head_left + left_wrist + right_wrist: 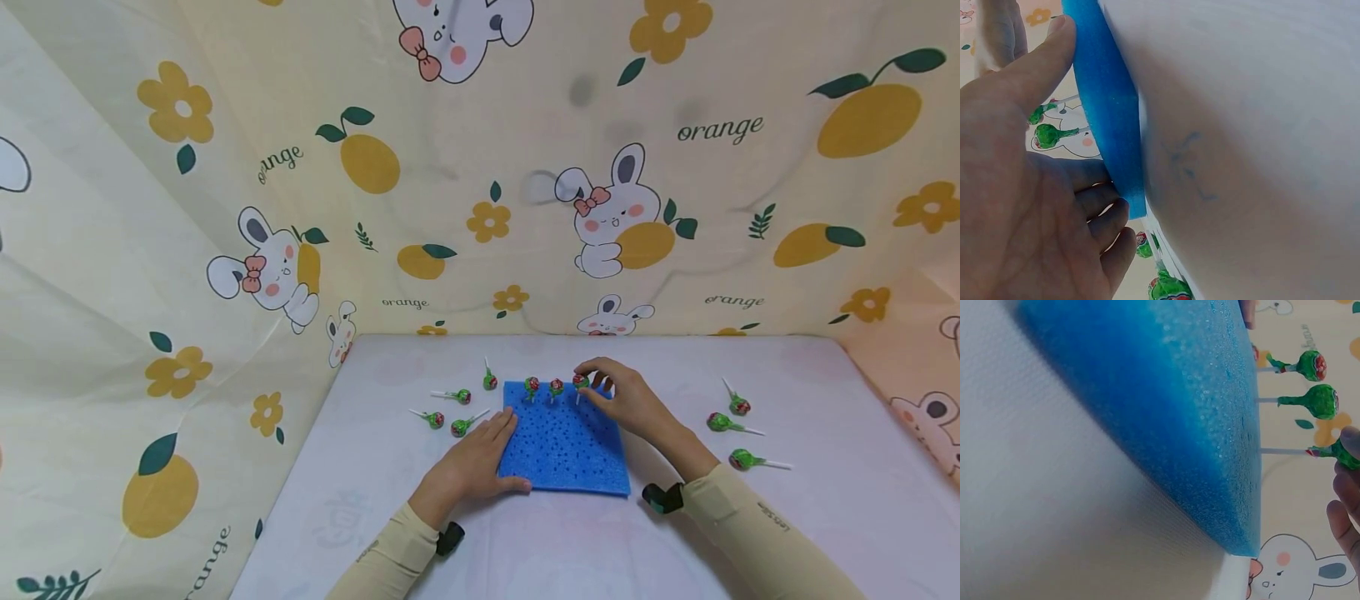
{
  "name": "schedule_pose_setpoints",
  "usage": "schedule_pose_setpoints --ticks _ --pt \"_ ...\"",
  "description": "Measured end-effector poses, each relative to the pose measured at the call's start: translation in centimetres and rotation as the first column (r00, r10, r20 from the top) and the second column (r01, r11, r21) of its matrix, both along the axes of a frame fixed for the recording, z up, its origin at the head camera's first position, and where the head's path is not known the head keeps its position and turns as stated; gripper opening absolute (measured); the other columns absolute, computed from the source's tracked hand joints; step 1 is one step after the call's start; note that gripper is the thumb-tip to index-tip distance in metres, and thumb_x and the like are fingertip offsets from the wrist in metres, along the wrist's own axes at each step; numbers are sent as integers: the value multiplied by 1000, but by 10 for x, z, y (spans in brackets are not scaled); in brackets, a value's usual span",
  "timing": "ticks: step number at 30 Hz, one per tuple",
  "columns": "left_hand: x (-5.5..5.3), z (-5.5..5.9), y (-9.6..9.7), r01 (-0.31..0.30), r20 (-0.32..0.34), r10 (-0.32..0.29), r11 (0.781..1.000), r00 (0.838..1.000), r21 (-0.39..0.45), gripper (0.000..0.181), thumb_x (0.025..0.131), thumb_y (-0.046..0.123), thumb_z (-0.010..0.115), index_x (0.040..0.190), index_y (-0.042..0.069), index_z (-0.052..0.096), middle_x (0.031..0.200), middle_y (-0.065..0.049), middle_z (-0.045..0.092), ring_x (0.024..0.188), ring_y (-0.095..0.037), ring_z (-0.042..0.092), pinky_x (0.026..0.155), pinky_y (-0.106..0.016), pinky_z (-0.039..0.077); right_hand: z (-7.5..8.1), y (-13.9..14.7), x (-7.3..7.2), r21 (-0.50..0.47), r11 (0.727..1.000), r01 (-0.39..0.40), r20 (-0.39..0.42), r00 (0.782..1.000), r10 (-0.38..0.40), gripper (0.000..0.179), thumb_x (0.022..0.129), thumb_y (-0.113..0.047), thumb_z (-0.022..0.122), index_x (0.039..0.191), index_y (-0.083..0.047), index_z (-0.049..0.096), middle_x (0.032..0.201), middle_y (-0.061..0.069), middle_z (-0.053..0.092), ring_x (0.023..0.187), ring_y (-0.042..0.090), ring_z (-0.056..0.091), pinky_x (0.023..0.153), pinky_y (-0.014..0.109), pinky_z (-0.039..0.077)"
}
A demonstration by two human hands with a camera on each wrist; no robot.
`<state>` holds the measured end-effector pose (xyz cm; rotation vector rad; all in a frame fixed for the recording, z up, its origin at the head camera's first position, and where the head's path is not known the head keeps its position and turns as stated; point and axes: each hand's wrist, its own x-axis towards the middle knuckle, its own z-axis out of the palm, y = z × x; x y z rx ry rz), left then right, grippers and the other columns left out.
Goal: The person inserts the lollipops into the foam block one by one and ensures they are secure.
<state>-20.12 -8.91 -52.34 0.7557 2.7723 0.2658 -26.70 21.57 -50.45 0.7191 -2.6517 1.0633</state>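
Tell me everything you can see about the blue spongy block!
The block is a flat, squarish blue slab that looks like foam, its top dotted with small dark holes. It lies flat on the white table. Three lollipops stand on their sticks near its far edge, the right one pinched by the right hand. The left hand rests against its left side.

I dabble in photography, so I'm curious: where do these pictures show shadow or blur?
Head view: fairly even light, soft shadows on the white tabletop; left wrist view: a broad, soft shadow beside the blue slab; right wrist view: the slab's upper-left part looks blurred, its speckled face clearer.
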Motion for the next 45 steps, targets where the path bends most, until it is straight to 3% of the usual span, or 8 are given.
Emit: schedule_pose_setpoints --ticks 11,20,28,45 --pt "0 1 0 8 -6 -8 1000 1000 0 111 94 75 64 173 12 18 181 -4 13 166 -24 15 134 -39 21 1 -1 0 6 1000 -1 12 1000 1 35 97 -2 79 131 -4 68 120 7 74 97 25 67 81 44 62" --pt "1 3 -1 18 -19 -17 1000 1000 8 110 95 72 67 173 10 19 181 -5 14 166 -25 18 133 -39 23 1 -3 3 17 1000 -22 27 999 21 35 96 -1 79 130 -2 68 119 7 73 95 20 65 79 44 61" --pt "1 3 0 10 -14 -10 1000 1000 -1 111 95 73 66 173 11 18 181 -5 14 166 -23 17 133 -39 23 0 -3 4 9 1000 -28 0 1000 28 35 96 1 79 129 -2 68 117 7 73 93 20 66 77 46 61" --pt "1 4 1 4 2 -4 1000 1000 9 112 94 73 67 173 11 18 181 -5 14 166 -24 17 133 -40 23 -4 -2 1 19 999 -33 18 999 32 34 96 -1 80 127 -6 69 117 5 73 92 17 65 77 40 61"
